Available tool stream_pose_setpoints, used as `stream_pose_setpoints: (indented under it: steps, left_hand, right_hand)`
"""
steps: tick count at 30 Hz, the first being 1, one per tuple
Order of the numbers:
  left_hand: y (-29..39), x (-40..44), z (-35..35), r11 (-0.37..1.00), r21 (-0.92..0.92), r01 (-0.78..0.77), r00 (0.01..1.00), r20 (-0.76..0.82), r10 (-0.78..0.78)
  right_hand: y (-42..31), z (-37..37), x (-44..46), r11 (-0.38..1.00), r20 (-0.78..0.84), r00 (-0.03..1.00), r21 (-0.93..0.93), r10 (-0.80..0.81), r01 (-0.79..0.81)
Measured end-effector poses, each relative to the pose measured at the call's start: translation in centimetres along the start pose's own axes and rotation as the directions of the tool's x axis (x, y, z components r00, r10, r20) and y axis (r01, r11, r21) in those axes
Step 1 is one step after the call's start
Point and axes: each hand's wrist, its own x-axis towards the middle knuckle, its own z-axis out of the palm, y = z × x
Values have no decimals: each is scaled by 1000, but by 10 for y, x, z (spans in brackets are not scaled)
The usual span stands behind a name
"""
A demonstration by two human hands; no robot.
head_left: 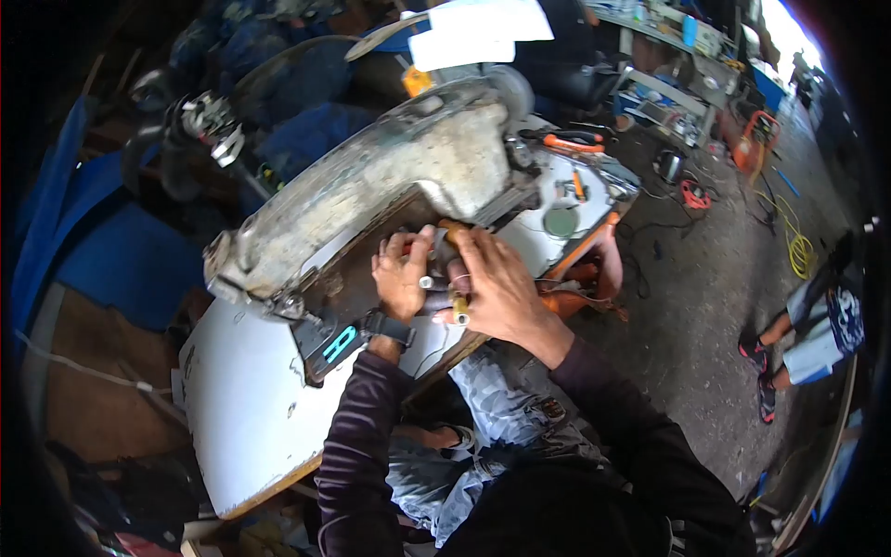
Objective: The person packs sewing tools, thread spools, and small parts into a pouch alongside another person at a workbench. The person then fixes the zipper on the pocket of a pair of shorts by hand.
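An old, worn sewing machine (pixel 371 176) stands on a white tabletop (pixel 251 399). Just in front of its arm, both hands meet over a cluster of small parts. My left hand (pixel 401 278) is closed, its fingers curled around something mostly hidden, with a bit of red showing. My right hand (pixel 506 283) wraps its fingers over a dark cylindrical part that has a brass fitting (pixel 459 308) at its near end. Between the hands lies a silver-tipped grey cylinder (pixel 429 283). A yellowish piece (pixel 452 229) shows by the right fingertips.
Orange-handled pliers (pixel 571 141) and a round greenish lid (pixel 560 222) lie at the table's right end. Below it is an orange machine part (pixel 571 297). Another person's legs (pixel 798 343) show at right. A yellow cable (pixel 798 252) lies on the floor.
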Motion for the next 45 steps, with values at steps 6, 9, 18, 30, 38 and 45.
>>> stream_pose_setpoints:
  steps: [6, 9, 18, 30, 38, 45]
  left_hand:
    - [12, 12, -3, 586, -732, 347, 910, 112, -399]
    - [26, 17, -13, 494, -739, 457, 848, 195, -493]
    - [6, 24, 9, 898, -398, 188, 981, 37, -189]
    - [29, 25, -16, 671, -585, 455, 862, 101, -496]
    - [44, 20, -25, 286, -847, 448, 820, 261, -510]
    - [56, 21, -14, 324, -828, 458, 795, 219, -565]
  right_hand:
    - [12, 13, 0, 990, -197, 971, 20, -134, 141]
    - [17, 13, -4, 992, -124, 986, 34, -113, 118]
    - [-3, 36, 6, 994, -186, 982, -113, -9, -12]
    - [7, 20, 16, 992, -64, 991, -68, -115, 111]
    - [6, 8, 14, 994, 64, 992, -28, -105, 107]
    - [16, 8, 16, 990, 16, 991, -39, -134, 135]
